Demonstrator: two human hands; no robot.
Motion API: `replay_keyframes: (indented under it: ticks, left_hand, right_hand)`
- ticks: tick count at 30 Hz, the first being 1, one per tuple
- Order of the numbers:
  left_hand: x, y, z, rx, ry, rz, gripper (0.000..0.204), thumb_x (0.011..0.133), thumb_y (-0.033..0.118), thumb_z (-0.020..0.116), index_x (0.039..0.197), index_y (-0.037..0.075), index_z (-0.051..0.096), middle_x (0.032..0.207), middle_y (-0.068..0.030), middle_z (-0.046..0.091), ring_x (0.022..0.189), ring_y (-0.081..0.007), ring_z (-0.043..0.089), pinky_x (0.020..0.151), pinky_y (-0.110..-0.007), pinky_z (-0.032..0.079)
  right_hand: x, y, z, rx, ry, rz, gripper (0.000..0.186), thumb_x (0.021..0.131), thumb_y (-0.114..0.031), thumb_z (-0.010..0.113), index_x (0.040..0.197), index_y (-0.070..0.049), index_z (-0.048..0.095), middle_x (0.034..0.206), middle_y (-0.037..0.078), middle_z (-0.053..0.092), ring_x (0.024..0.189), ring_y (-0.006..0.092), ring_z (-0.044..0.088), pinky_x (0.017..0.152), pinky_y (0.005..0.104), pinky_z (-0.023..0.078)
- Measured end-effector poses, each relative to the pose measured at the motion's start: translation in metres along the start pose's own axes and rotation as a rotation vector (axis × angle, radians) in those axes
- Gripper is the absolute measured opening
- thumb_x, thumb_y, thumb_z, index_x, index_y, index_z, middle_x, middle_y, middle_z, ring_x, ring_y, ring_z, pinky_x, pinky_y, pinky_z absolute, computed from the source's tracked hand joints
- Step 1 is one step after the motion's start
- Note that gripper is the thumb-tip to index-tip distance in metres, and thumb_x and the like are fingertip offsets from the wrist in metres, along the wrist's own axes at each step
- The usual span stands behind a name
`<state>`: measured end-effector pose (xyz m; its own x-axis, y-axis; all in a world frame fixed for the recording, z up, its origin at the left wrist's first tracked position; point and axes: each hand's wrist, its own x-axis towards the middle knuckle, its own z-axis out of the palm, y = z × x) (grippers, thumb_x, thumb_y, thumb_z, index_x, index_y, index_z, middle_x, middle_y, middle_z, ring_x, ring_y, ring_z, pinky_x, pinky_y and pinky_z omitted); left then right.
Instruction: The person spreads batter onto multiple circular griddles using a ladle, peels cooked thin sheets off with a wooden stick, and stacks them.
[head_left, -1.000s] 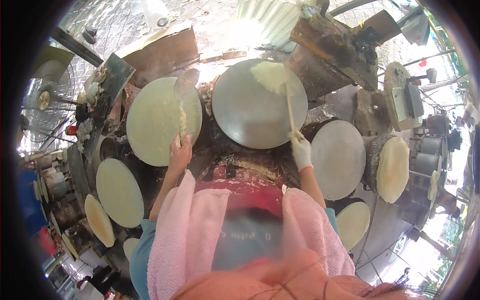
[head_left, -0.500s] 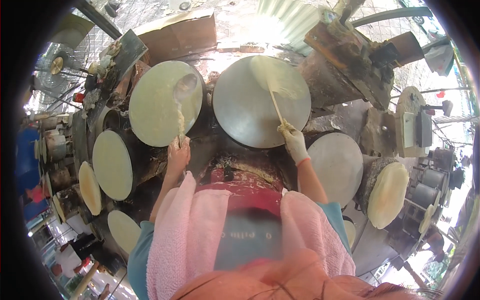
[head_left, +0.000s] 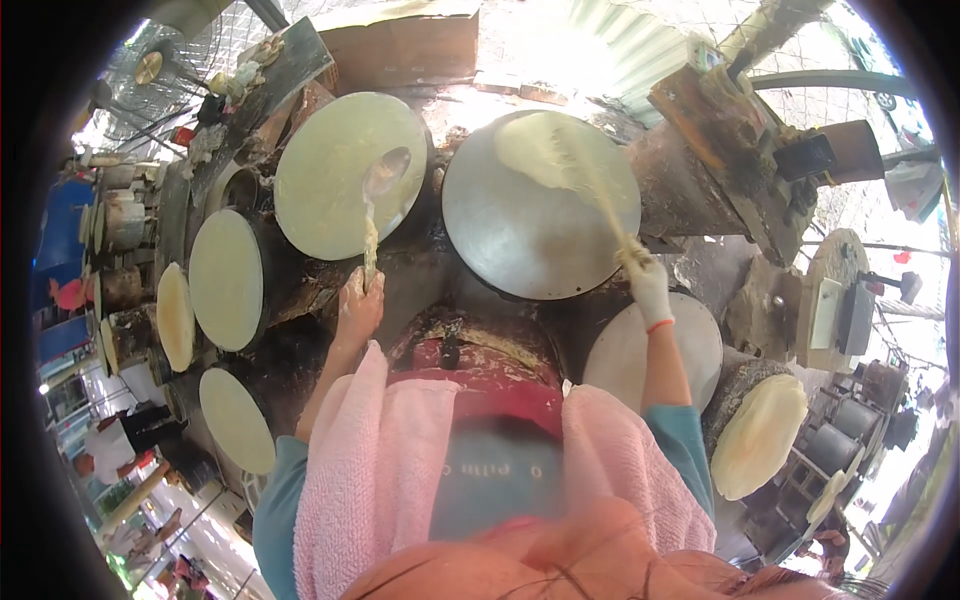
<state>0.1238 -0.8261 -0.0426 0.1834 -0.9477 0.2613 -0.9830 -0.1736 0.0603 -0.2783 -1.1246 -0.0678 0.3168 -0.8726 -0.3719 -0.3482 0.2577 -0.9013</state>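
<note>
Two round griddles are worked at once: a batter-caked ladle (head_left: 378, 195) is gripped by the bare left hand (head_left: 358, 305) over the coated left griddle (head_left: 350, 175), while a thin spreader stick (head_left: 590, 190) is clasped in the gloved right hand (head_left: 648, 285), dragging pale batter (head_left: 535, 150) across the grey right griddle (head_left: 520, 230).

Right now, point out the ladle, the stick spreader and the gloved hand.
ladle (head_left: 384, 172), head view, on its bowl.
stick spreader (head_left: 598, 205), head view, mid-shaft.
right hand (head_left: 650, 287), head view, back of the white glove.
</note>
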Motion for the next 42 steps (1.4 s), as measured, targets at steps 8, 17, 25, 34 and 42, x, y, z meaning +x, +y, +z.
replay_keyframes:
  ticks: [8, 17, 25, 34, 42]
  left_hand:
    - [-0.005, 0.001, 0.002, -0.278, -0.181, -0.352, 0.024, 0.090, 0.017, 0.055, 0.104, -0.002, 0.059, 0.103, -0.0237, 0.056, 0.090, -0.0396, 0.054, 0.081, -0.046, 0.044]
    - [-0.011, -0.002, 0.008, -0.305, -0.212, -0.457, 0.032, 0.091, 0.023, 0.054, 0.108, -0.004, 0.054, 0.104, -0.0279, 0.055, 0.094, -0.0432, 0.052, 0.081, -0.047, 0.043]
    - [-0.006, -0.028, 0.057, -0.071, -0.022, -0.199, 0.029, 0.091, 0.021, 0.052, 0.104, -0.004, 0.055, 0.098, -0.0215, 0.056, 0.090, -0.0372, 0.054, 0.079, -0.044, 0.045]
    - [0.111, 0.007, 0.064, 0.049, -0.130, -0.031, 0.018, 0.088, 0.022, 0.054, 0.084, 0.004, 0.054, 0.081, -0.0168, 0.061, 0.068, -0.0292, 0.061, 0.057, -0.038, 0.049]
    - [0.089, 0.016, 0.015, -0.198, -0.361, -0.078, 0.018, 0.090, 0.016, 0.046, 0.082, 0.001, 0.050, 0.061, -0.0197, 0.058, 0.057, -0.0378, 0.060, 0.050, -0.047, 0.048]
  right_hand:
    - [0.002, 0.001, 0.017, 0.174, -0.274, 0.160, 0.036, 0.088, -0.009, 0.060, 0.121, 0.005, 0.054, 0.098, 0.006, 0.064, 0.086, 0.0101, 0.059, 0.081, 0.0220, 0.047]
    - [0.015, -0.038, 0.010, -0.055, -0.410, 0.306, 0.038, 0.086, -0.018, 0.063, 0.122, -0.005, 0.058, 0.075, -0.004, 0.058, 0.042, 0.0028, 0.032, 0.035, 0.0207, 0.024]
    - [0.050, -0.035, -0.012, 0.030, -0.217, 0.059, 0.036, 0.086, -0.013, 0.063, 0.118, 0.001, 0.059, 0.094, 0.001, 0.063, 0.081, 0.0061, 0.055, 0.073, 0.0187, 0.045]
    - [0.034, -0.021, -0.044, -0.050, -0.385, 0.133, 0.033, 0.086, -0.012, 0.062, 0.118, -0.003, 0.061, 0.095, 0.000, 0.062, 0.080, 0.0051, 0.053, 0.072, 0.0191, 0.044]
    - [0.018, -0.035, -0.002, -0.255, -0.587, 0.322, 0.037, 0.088, -0.018, 0.061, 0.122, -0.002, 0.058, 0.089, -0.004, 0.062, 0.067, 0.0014, 0.051, 0.057, 0.0150, 0.041]
